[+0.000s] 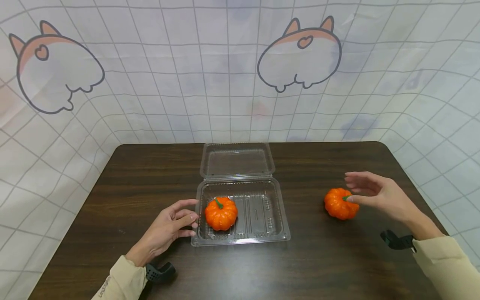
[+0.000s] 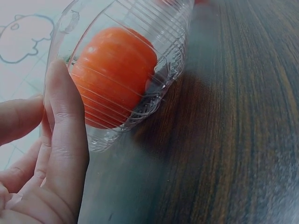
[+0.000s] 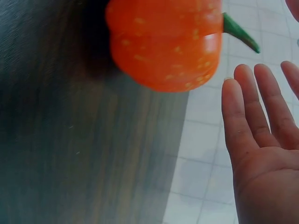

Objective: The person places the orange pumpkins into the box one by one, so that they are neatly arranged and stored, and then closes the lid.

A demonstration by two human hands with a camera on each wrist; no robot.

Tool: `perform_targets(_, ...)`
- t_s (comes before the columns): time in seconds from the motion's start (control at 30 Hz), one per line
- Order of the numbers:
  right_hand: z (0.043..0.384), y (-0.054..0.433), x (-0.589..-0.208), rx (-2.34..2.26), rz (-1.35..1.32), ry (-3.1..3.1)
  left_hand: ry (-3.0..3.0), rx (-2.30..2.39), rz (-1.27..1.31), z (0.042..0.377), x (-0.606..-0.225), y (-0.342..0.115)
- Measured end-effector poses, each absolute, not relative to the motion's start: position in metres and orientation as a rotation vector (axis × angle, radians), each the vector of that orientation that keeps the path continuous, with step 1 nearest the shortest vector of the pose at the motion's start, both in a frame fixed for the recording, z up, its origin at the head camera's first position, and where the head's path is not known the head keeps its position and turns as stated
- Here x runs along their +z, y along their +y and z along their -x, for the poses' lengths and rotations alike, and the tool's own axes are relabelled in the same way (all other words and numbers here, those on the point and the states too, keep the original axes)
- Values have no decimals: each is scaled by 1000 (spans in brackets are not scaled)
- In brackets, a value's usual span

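Two orange pumpkins were in sight: the first pumpkin (image 1: pixel 221 214) sat inside a clear plastic container (image 1: pixel 240 241), toward its nine o'clock wall, and the second pumpkin (image 1: pixel 339 206) rested on the dark wooden table (image 1: pixel 150 175), well apart at the container's three o'clock. The container's lid (image 1: pixel 237 161) lay open at twelve o'clock, joined to the base along one edge.

The left hand (image 1: pixel 170 225) was at the container's nine o'clock side, its fingers loosely spread and their tips at the rim, just beside the first pumpkin, whose green stem (image 1: pixel 219 203) leaned toward eleven o'clock.

The right hand (image 1: pixel 386 198) hovered at the second pumpkin's two to three o'clock, fingers nearly straight and thumb parted from them. It pinched nothing; the right wrist view showed a gap between the fingers and the second pumpkin's stem (image 3: pixel 240 32).

A black band (image 1: pixel 159 273) circled the left wrist, and cream sleeves (image 1: pixel 446 266) came in from seven and four o'clock. Beyond the table at twelve o'clock hung a white gridded cloth (image 1: pixel 187 75) with cartoon animal drawings (image 1: pixel 300 58).
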State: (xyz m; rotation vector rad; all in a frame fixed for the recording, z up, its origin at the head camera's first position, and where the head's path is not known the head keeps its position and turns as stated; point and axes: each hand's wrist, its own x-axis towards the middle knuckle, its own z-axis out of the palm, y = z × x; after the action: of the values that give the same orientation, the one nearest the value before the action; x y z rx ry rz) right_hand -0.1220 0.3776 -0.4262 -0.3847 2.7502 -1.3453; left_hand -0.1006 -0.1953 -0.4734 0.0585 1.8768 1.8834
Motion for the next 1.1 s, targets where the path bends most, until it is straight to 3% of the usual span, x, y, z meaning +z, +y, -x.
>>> perform_targets(1.1, 120, 393, -464, -1275, 393, 2694, 1841, 1934, -20, 101, -481, -194)
